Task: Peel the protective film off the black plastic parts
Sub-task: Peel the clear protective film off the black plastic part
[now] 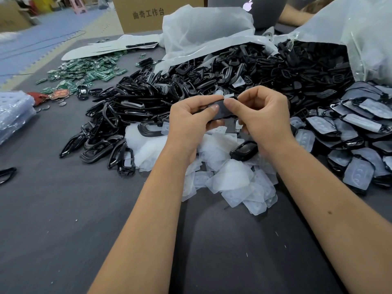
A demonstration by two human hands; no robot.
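Far left on the dark surface [53, 209]: stack of clear blister trays [12, 115], then scattered green circuit boards [84, 73]. Left of centre — pile of black frame rings [127, 107] spilling from a white plastic bag [201, 32]. Centre, raised over a heap of peeled film pieces [229, 177]: left hand [191, 119] grips a black plastic part [222, 110], fingers curled round it, thumb on top. Right hand [265, 115] pinches a bit of protective film [228, 96] at the part's far edge, thumb and forefinger closed on it. Right — film-covered black parts [356, 132] piled near a second bag [350, 28].
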